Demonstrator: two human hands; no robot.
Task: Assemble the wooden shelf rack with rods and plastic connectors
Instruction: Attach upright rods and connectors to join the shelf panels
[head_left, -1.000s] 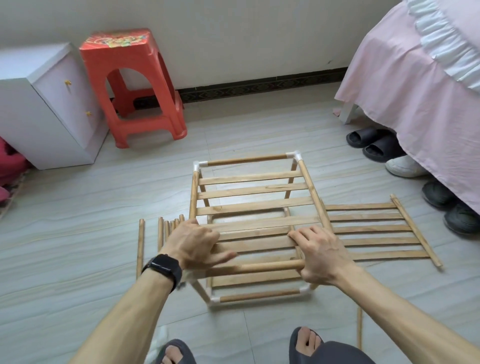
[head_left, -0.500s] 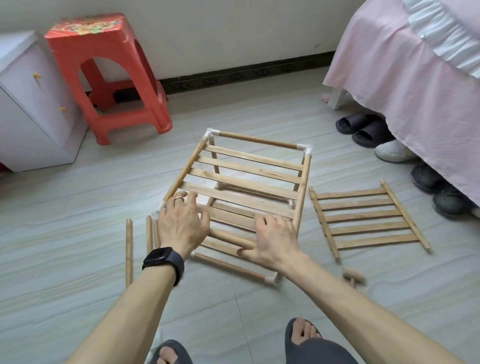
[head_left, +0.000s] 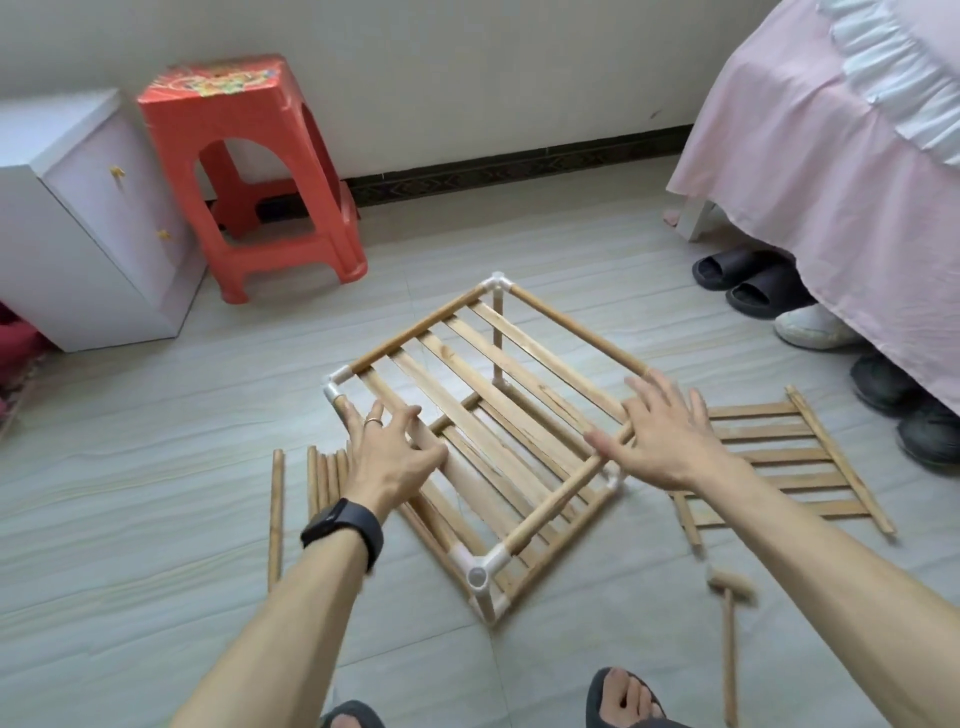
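Head view, left grip (head_left: 387, 457) spread over rack (head_left: 415, 331), right grip (head_left: 670, 441) spread flat

Shelf rack (head_left: 415, 332) of pale, bare wood, matt, with grain showing on its flat slats; its round rods look smoother. The white plastic connectors (head_left: 478, 569) at its corners have a slight gloss. Loose rods (head_left: 275, 514), a slatted panel (head_left: 779, 456) and a small mallet (head_left: 730, 586) are the same unfinished wood. The floor (head_left: 130, 441) is smooth grey tile with a faint sheen. A red stool (head_left: 249, 171) is glossy moulded plastic. The bed cover (head_left: 831, 208) is soft pink cloth, matt. A wrist strap (head_left: 343, 527) is matt black.
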